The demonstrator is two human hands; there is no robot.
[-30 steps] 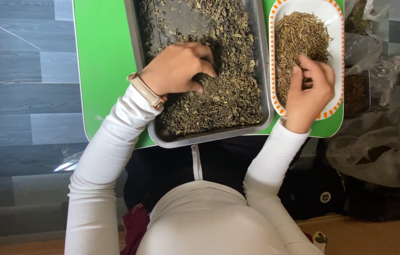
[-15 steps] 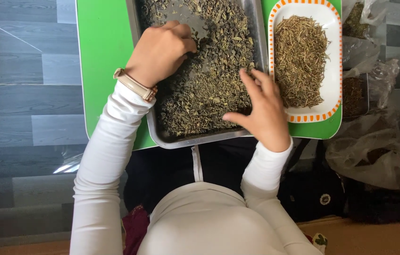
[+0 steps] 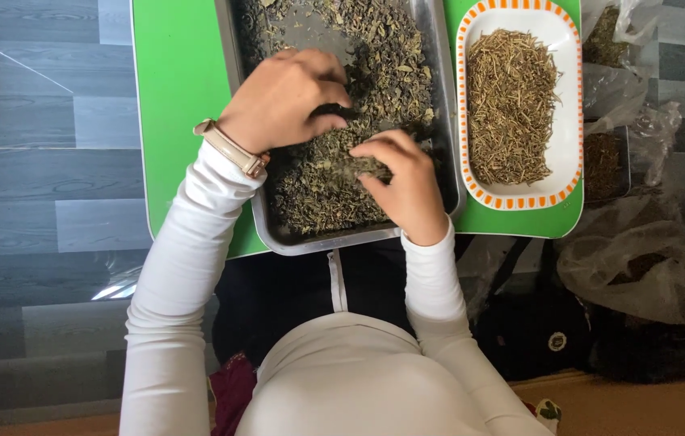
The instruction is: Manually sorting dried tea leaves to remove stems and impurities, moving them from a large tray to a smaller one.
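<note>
The dried leaves [image 3: 334, 173] lie spread in a metal tray [image 3: 439, 97]. They are dark green and crumbly, and they cover most of the tray floor. A bare grey patch of tray shows near the top.

Both hands are in the leaves. The left hand [image 3: 286, 101] is curled, with its fingers bent down, and its grip is pinched on a small dark clump of leaves. A watch [image 3: 229, 149] with a light strap sits on that wrist. The right hand [image 3: 403, 182] is just beside it, lower in the tray. Its fingers are bent in too, and its grip is closed on a little bunch of leaves. The two hands are very near each other, but I cannot tell if they touch.

The tray sits on a green tabletop [image 3: 177, 89]. Right beside the tray, on the right side, is a white dish [image 3: 573, 105] with an orange striped rim. It holds a pile of thin yellow-brown stems [image 3: 512, 105].

Past the dish, clear plastic bags [image 3: 649, 258] lie on the floor. Some have more dried plants inside. The floor [image 3: 44, 186] is grey wood planks. The person wears white long sleeves [image 3: 169, 307].
</note>
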